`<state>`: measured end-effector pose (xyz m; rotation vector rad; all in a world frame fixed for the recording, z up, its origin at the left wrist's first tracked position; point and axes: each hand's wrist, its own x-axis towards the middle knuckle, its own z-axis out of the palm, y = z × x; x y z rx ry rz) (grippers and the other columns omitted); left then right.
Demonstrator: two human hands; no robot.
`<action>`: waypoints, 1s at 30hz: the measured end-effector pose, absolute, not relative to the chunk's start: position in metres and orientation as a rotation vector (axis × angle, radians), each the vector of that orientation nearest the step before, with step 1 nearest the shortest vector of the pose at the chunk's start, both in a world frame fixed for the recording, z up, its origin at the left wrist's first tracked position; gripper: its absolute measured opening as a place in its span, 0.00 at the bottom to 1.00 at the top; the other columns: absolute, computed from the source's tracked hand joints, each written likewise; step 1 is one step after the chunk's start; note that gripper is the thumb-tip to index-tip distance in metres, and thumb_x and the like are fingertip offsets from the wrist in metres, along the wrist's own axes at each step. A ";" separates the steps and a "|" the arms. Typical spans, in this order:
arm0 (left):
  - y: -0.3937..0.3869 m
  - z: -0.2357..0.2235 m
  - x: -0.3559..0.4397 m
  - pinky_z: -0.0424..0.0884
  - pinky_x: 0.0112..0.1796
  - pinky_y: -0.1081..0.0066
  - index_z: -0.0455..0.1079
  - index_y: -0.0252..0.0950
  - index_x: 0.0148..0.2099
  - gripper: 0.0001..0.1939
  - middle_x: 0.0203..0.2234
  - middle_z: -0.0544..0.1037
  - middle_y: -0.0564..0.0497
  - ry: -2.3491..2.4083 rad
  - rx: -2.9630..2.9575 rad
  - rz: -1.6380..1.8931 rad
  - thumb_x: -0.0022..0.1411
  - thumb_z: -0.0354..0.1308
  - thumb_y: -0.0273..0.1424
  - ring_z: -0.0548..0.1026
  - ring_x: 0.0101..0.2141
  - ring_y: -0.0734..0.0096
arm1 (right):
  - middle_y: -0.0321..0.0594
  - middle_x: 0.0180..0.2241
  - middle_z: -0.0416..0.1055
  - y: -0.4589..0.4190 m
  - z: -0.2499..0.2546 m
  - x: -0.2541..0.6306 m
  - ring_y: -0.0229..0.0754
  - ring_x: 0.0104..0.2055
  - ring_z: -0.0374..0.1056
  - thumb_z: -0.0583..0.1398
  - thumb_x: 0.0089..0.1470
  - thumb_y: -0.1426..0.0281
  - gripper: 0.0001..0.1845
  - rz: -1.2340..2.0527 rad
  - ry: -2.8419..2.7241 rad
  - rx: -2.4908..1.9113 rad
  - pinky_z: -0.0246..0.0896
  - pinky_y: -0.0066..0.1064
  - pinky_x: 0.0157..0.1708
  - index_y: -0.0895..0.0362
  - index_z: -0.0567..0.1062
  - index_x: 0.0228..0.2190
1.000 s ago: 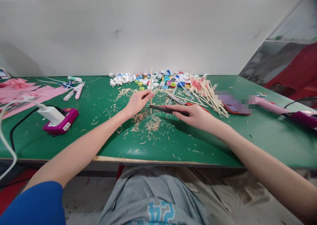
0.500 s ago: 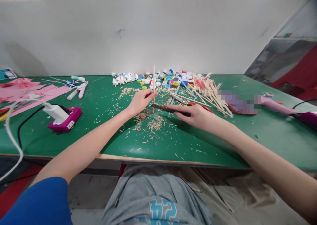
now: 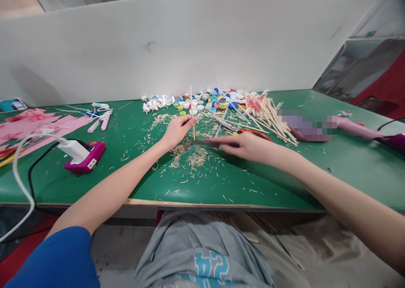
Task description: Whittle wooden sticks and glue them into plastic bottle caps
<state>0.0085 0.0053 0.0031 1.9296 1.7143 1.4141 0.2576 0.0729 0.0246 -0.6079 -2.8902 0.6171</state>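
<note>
My left hand (image 3: 177, 132) is closed in a pinch round a thin wooden stick (image 3: 191, 97), which stands nearly upright with its top leaning slightly left. My right hand (image 3: 247, 146) grips the dark handle of a knife (image 3: 207, 143). Its dark blade, smeared by motion, points left across the stick's lower end, below my left fingers. Whether the edge touches the wood I cannot tell. Thin wood shavings (image 3: 196, 158) lie in piles under the stick and are strewn over the green table (image 3: 142, 178).
Bottle caps (image 3: 214, 99) lie along the white partition (image 3: 190, 47). Right of them are wooden sticks (image 3: 280, 125) and red-handled scissors (image 3: 255, 133). At left stand a purple power socket (image 3: 84, 163) with a white plug and cables, and pink paper (image 3: 72, 125). A pixelated patch hides part of the right side.
The knife has moved down along the stick to near its lower end. The stick's top has tipped a little left. The head view has shifted slightly.
</note>
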 end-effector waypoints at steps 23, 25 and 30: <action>0.006 0.001 0.002 0.52 0.26 0.72 0.62 0.36 0.26 0.18 0.19 0.59 0.56 1.797 1.920 1.395 0.64 0.51 0.42 0.55 0.23 0.78 | 0.29 0.16 0.54 0.066 0.026 0.260 0.31 0.16 0.44 0.50 0.61 0.61 0.28 0.501 -2.847 -0.646 0.42 0.25 0.18 0.51 0.65 0.61; 0.007 0.001 0.003 0.52 0.26 0.72 0.63 0.36 0.27 0.18 0.20 0.60 0.56 1.797 1.922 1.395 0.64 0.51 0.43 0.56 0.23 0.78 | 0.29 0.16 0.54 0.066 0.026 0.260 0.31 0.16 0.44 0.51 0.61 0.61 0.28 0.511 -2.857 -0.638 0.42 0.25 0.18 0.51 0.65 0.61; 0.006 0.002 0.005 0.52 0.26 0.72 0.64 0.36 0.27 0.19 0.20 0.61 0.56 1.751 1.912 1.407 0.64 0.52 0.44 0.56 0.23 0.78 | 0.30 0.19 0.61 0.069 0.023 0.261 0.30 0.16 0.46 0.50 0.62 0.60 0.28 0.517 -2.855 -0.617 0.43 0.25 0.18 0.50 0.64 0.61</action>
